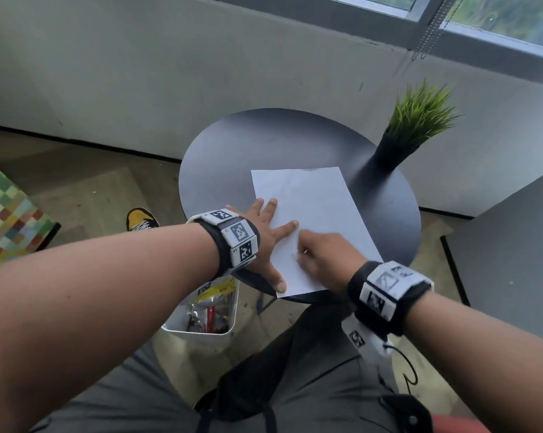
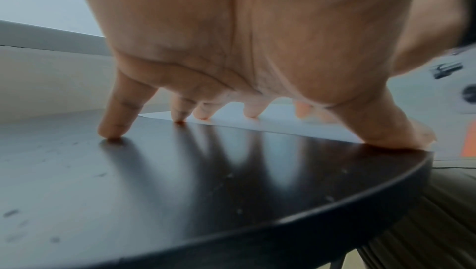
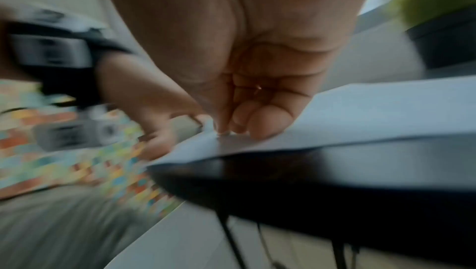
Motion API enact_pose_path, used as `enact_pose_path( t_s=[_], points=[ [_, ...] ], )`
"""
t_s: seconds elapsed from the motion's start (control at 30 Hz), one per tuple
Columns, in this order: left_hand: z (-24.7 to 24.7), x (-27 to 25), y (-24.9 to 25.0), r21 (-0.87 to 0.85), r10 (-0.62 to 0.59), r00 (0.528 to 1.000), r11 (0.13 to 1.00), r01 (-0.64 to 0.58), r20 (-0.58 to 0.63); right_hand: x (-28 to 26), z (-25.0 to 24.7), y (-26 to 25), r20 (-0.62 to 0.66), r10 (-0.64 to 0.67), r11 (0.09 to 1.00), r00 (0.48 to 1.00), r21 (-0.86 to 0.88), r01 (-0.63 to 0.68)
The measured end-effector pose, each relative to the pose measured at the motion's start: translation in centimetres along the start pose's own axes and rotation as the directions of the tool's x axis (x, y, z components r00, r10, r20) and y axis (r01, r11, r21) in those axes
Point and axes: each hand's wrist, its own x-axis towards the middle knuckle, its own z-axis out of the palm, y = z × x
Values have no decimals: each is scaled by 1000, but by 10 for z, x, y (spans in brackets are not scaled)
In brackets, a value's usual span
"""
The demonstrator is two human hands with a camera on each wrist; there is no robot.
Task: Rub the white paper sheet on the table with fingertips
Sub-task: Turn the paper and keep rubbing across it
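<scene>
A white paper sheet (image 1: 314, 210) lies on the round black table (image 1: 232, 151), reaching its near edge. My left hand (image 1: 270, 235) lies spread along the sheet's left edge, fingers straight. Its thumb presses the near corner. In the left wrist view the left hand's fingertips (image 2: 113, 130) press down on the table (image 2: 180, 181) and on the paper (image 2: 270, 126). My right hand (image 1: 323, 254) is over the near part of the sheet, fingers curled and bunched. Its fingertips (image 3: 260, 128) touch the paper (image 3: 373, 114) and hold nothing; the hand is blurred.
A green plant in a black pot (image 1: 398, 148) stands at the table's far right. Below the near-left edge sits a white bin (image 1: 201, 329) of small items. A grey surface (image 1: 514, 245) is to the right, a chequered one (image 1: 8, 214) to the left.
</scene>
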Motion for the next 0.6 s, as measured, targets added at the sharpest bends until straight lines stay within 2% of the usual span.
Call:
enact_pose_path(
  t_s=[0.07, 0.1, 0.2, 0.23, 0.27, 0.37, 0.4, 0.43, 0.5, 0.53, 0.6],
  points=[
    [-1, 0, 2, 5, -3, 1000, 1000, 3, 5, -12, 8, -10, 97, -139, 990, 986, -16, 141],
    [-2, 0, 2, 7, 1, 1000, 1000, -1, 6, -10, 2, -6, 109, -110, 994, 988, -14, 112],
    [-3, -1, 1, 11, 18, 1000, 1000, -18, 12, 7, -13, 20, -29, 129, 992, 991, 15, -129],
    [-2, -1, 0, 11, 19, 1000, 1000, -19, 14, 7, -11, 18, -49, 154, 988, 987, 26, -153],
    [-1, -1, 0, 12, 18, 1000, 1000, -18, 14, 5, -7, 9, -41, 107, 994, 993, 12, -107],
    [-1, -1, 0, 19, 16, 1000, 1000, -16, 7, -7, 12, -25, 90, -113, 993, 990, 29, 111],
    [-1, -1, 0, 20, 16, 1000, 1000, -16, 8, -5, 8, -23, 95, -99, 994, 991, 46, 95],
    [-2, -2, 1, 20, 16, 1000, 1000, -16, 13, 1, 1, -14, 75, -28, 998, 997, 54, 24],
    [-3, -3, 2, 24, 11, 1000, 1000, -12, 24, 12, -9, 8, -24, 108, 992, 994, 72, -106],
    [-4, -3, 2, 26, 9, 1000, 1000, -10, 27, 12, -9, 12, -55, 131, 989, 990, 78, -127],
    [-6, -4, 5, 27, 9, 1000, 1000, -10, 26, 4, -4, 0, -32, 30, 999, 999, 38, -28]
  ],
)
